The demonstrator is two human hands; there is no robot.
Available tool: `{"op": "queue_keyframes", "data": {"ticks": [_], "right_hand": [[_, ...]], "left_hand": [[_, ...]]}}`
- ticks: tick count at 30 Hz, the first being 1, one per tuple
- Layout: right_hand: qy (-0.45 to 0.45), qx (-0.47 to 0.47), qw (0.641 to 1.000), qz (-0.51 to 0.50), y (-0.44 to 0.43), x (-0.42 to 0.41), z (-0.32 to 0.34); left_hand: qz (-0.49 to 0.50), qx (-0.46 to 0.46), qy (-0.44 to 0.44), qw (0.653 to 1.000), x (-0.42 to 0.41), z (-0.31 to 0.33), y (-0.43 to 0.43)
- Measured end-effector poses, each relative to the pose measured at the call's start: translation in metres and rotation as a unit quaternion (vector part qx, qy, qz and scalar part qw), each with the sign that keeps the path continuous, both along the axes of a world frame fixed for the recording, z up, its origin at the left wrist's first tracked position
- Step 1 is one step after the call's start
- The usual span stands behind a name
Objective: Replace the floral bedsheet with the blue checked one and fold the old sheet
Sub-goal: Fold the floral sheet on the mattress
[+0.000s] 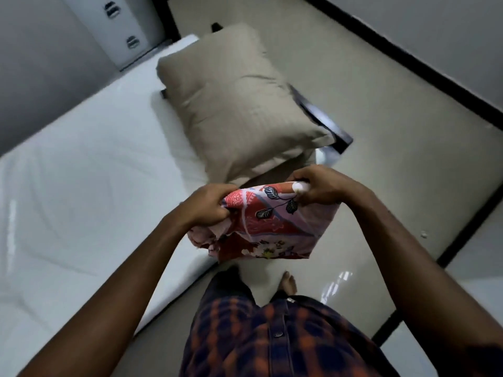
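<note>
Head view: floral sheet (269, 227) hangs bunched at frame center, just below the beige pillow (239, 104), off the bare mattress (81, 186); left hand (206, 205) clenches its left top edge, right hand (318, 186) pinches the right top corner. Likely light, limp and non-slippery, so take it by corners and edges; mid-cloth grabs will just bunch. Blue checked sheet not visible.

The sheet (268, 221) is red and pale lilac with dark leaf prints, the pillow (236, 104) beige with faint stripes, the mattress (81, 186) white, the shirt (272, 341) navy-and-orange checked.
</note>
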State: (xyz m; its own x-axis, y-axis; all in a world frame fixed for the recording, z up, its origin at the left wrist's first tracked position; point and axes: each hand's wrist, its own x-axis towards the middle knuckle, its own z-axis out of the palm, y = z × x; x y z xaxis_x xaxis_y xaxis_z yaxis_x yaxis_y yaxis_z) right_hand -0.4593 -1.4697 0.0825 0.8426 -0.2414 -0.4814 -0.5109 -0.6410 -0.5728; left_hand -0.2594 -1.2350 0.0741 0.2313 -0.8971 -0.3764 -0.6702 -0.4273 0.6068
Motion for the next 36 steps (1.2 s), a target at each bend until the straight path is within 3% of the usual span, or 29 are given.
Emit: {"op": "queue_keyframes", "data": {"ticks": [6, 12, 18, 23, 28, 36], "right_hand": [[0.036, -0.207, 0.966, -0.152, -0.119, -0.074, 0.007], [0.055, -0.316, 0.912, -0.257, -0.255, -0.113, -0.007], [0.147, -0.308, 0.909, -0.241, -0.394, -0.109, 0.001], [0.158, -0.318, 0.911, -0.209, -0.499, -0.075, 0.018], [0.127, -0.29, 0.935, -0.16, -0.603, -0.012, 0.011], [0.054, -0.196, 0.979, -0.001, -0.762, 0.11, -0.035]], "left_hand": [[-0.083, -0.025, -0.008, 0.996, -0.057, 0.001, -0.172], [-0.07, -0.041, 0.077, 0.994, -0.106, -0.027, -0.329], [-0.054, -0.014, 0.163, 0.985, -0.114, -0.046, -0.472], [-0.056, -0.022, 0.161, 0.985, -0.084, -0.046, -0.574], [0.021, -0.027, 0.145, 0.989, -0.035, -0.05, -0.653], [0.186, 0.001, 0.09, 0.978, 0.04, -0.057, -0.753]]}}
